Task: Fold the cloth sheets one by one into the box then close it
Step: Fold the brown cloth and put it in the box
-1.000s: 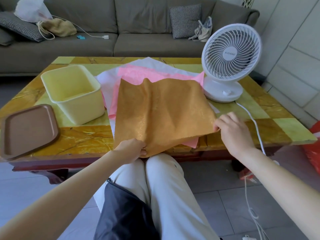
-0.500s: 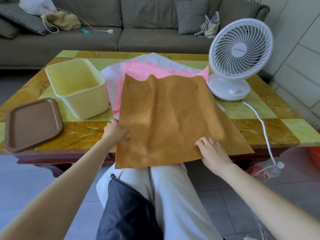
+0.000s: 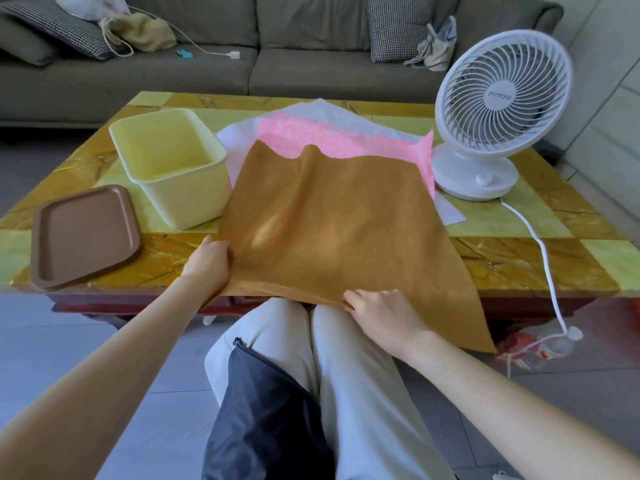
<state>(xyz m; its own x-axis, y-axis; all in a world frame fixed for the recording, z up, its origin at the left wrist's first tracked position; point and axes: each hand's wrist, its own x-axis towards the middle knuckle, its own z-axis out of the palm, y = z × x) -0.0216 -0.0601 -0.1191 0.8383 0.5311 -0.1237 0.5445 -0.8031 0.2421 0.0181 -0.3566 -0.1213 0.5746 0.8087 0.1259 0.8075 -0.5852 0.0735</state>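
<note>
Orange-brown cloth sheet [image 3: 329, 230] is lying on top of the stack at the centre of the frame. It is covering most of the pink sheet [image 3: 329, 136] and the white sheet [image 3: 332, 110], and its near hem is hanging over the front edge of the table [image 3: 519, 265] above your knees.

One corner is drooping off the table toward the lower right. If you are pulling only at the middle, that loose weight is likely to drag the sheet askew or off the edge. A ridge is standing up along the far edge, so a fold made now would probably be trapping a crease. Lifting fast may also be tugging the pink sheet along, and that sheet is lying against the base of the fan [image 3: 498, 98].

Your left hand [image 3: 207, 261] is reaching in from the lower left and gripping the sheet's left edge, knuckles up, fingertips hidden at the cloth. Your right hand [image 3: 377, 306] is pinching the near hem just right of centre, wrist angled inward. The yellow box [image 3: 173, 202] is waiting open at left of centre, touching the sheet's edge, with the brown lid [image 3: 83, 233] lying beside it further left.
</note>
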